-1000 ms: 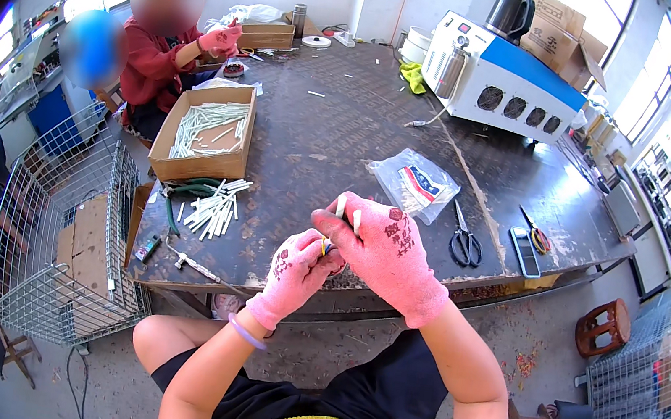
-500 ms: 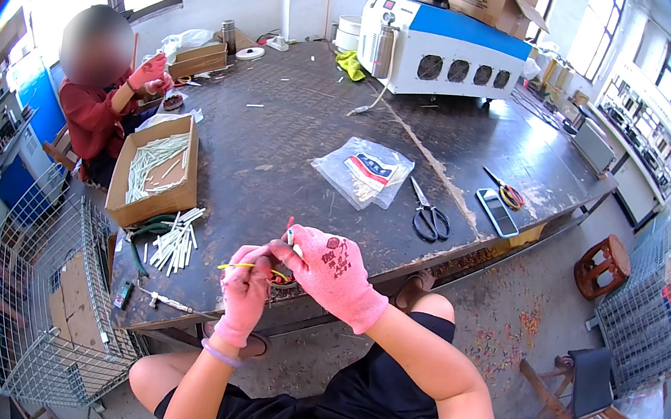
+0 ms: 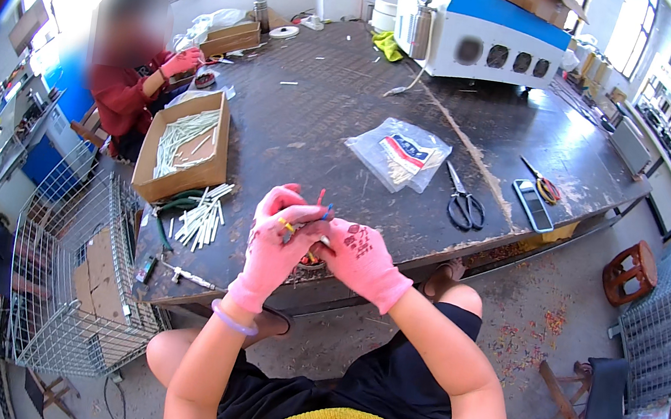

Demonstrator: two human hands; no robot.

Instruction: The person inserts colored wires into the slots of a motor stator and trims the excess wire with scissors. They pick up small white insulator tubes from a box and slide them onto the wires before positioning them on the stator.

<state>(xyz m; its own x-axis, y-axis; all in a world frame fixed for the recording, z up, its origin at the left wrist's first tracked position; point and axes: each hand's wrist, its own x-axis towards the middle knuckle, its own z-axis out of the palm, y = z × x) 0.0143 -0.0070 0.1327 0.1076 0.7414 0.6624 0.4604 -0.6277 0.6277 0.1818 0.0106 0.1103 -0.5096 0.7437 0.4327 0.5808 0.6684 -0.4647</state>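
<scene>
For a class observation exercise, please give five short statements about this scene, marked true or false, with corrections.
1. The left hand and right hand wear pink gloves. True.
2. The black-handled scissors lie left of the clear plastic bag. False: they lie right of it.
3. Pale sticks lie in the cardboard box. True.
4. The left wrist is bare. False: a lilac band circles it.
5. The yellow-green cloth lies left of the blue-and-white machine. True.

Right glove (image 3: 365, 262) and bag (image 3: 400, 154) bear illegible print.
</scene>
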